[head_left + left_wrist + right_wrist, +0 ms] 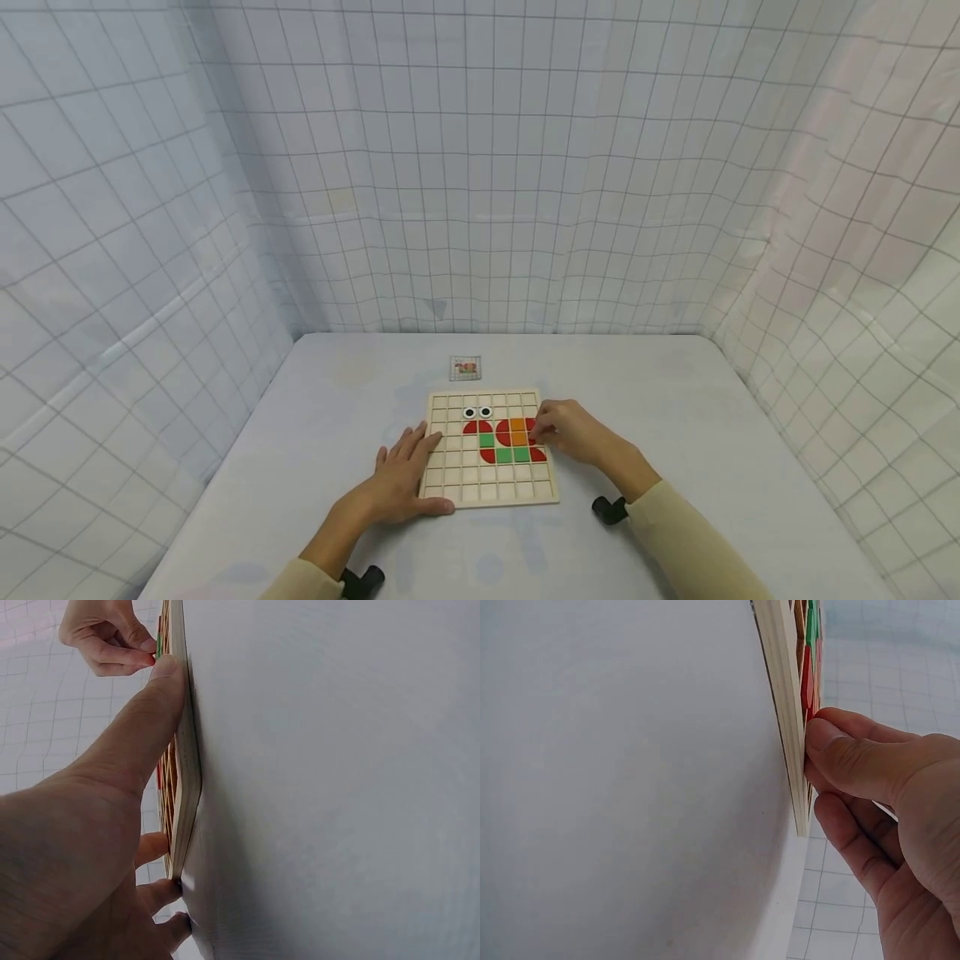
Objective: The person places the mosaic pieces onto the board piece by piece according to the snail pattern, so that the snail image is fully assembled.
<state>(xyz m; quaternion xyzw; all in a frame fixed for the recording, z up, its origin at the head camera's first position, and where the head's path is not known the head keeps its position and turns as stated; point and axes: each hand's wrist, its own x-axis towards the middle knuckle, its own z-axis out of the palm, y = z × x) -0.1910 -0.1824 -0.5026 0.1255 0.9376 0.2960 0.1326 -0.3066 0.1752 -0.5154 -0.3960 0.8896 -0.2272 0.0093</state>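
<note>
A pale wooden grid board (457, 492) lies on the table, with coloured tiles set in its squares. My left hand (401, 483) rests at the board's left side, fingers spread, the thumb (154, 705) on its near edge. Over the right side, my right hand (576, 432) pinches a small red tile (532, 437) against the board, mostly hidden by the fingertips. Close by are orange tiles (518, 438), green tiles (504, 455) and a rounded red tile (537, 454). Two round eye tiles (477, 412) sit higher up.
Behind the board lies a small picture card (465, 367) showing a coloured figure on a grid. White table surface (637, 392) surrounds the board. Checked white cloth walls (480, 192) stand at the back and both sides. Each wrist bears a black camera mount (609, 510).
</note>
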